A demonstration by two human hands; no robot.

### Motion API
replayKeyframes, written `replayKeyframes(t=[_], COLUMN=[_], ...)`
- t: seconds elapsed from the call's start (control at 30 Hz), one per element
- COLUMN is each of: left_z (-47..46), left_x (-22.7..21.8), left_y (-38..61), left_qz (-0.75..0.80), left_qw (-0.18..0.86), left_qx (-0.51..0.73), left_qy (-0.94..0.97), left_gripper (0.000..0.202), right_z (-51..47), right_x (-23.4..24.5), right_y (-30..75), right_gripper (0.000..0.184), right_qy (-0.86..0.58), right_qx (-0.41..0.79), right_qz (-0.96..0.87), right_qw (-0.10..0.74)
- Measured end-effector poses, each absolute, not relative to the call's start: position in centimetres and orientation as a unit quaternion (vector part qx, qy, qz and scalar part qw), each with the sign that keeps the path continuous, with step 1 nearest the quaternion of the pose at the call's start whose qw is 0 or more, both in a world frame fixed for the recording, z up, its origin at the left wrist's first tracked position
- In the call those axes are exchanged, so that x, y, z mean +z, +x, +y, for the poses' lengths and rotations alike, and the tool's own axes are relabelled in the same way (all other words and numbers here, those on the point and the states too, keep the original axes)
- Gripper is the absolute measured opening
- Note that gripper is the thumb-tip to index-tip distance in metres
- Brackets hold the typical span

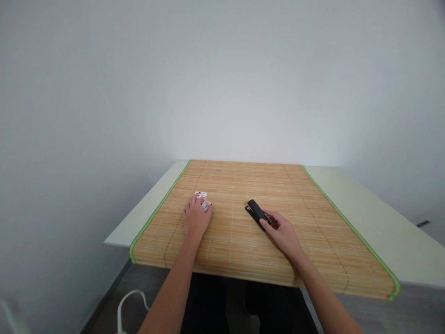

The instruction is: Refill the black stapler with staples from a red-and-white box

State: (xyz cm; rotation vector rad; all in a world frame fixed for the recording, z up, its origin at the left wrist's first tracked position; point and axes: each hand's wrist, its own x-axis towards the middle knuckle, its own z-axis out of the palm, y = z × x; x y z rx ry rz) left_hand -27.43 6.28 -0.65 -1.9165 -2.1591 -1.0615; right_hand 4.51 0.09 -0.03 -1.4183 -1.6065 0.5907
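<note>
A black stapler [256,212] lies on the bamboo mat [313,218], pointing away to the left. My right hand [282,230] is curled around its near end, fingers on the body. A small white packet with red and black print [203,200] rests on the mat at the left. My left hand [195,218] covers the packet's near part, fingers bent over it. Both forearms reach in from the bottom of the view.
The mat has a green border and covers most of a pale table [378,218] that stands against a white wall [222,79]. A white cable [129,301] loops on the floor at the lower left. The table's front edge is close to my body.
</note>
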Motion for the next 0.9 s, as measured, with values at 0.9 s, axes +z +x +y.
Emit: replayKeyframes(t=[0.9], left_z=[6.5], left_x=[-3.0], left_y=[-31.9], left_qz=[-0.641], left_qw=[-0.083], left_qx=[-0.402], left_qy=[-0.648], left_gripper=[0.049], right_z=[3.0], right_x=[0.6], right_y=[-14.7], right_gripper=[0.020], right_qy=[-0.548], right_qx=[0.332], right_qz=[-0.654], right_qw=[0.403])
